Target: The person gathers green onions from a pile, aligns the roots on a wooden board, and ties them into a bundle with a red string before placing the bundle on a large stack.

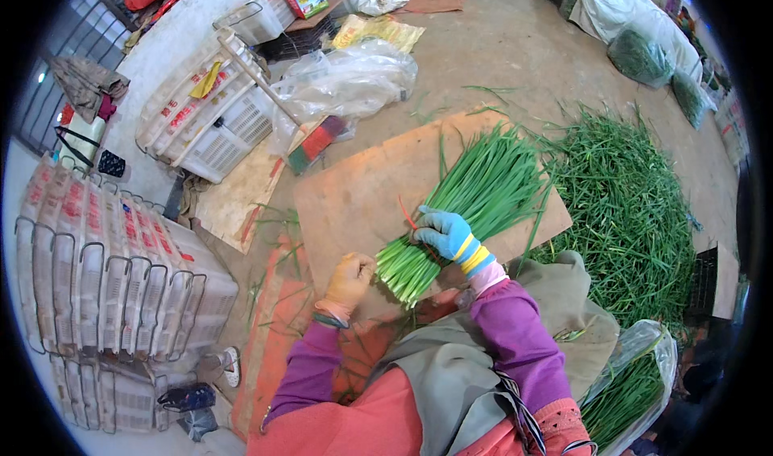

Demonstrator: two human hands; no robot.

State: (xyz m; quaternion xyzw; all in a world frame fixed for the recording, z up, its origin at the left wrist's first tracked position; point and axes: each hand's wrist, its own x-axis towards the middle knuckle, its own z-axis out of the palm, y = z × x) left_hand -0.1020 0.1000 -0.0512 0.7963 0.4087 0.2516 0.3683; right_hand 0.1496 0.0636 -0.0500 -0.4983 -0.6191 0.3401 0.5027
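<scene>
A thick bundle of garlic chives [489, 172] lies across a board [350, 196] in front of me, pale cut ends towards me and green leaves pointing away. Around its lower part runs a thin red tie [406, 212], one end sticking up. My right hand [445, 236], in a light blue glove with yellow bands, rests on top of the bundle with its fingers closed at the tie. Just left of the pale stem ends [407, 275], my left hand [349, 279] is curled into a fist in an orange-tan glove. Nothing shows in that fist.
A large heap of loose green leaves [616, 214] lies to the right. Bagged chives [628, 401] stand at lower right. Stacked white plastic crates [115, 275] line the left. Beyond the board are a broom [317, 143], another crate [223, 130] and clear plastic sheeting [356, 81].
</scene>
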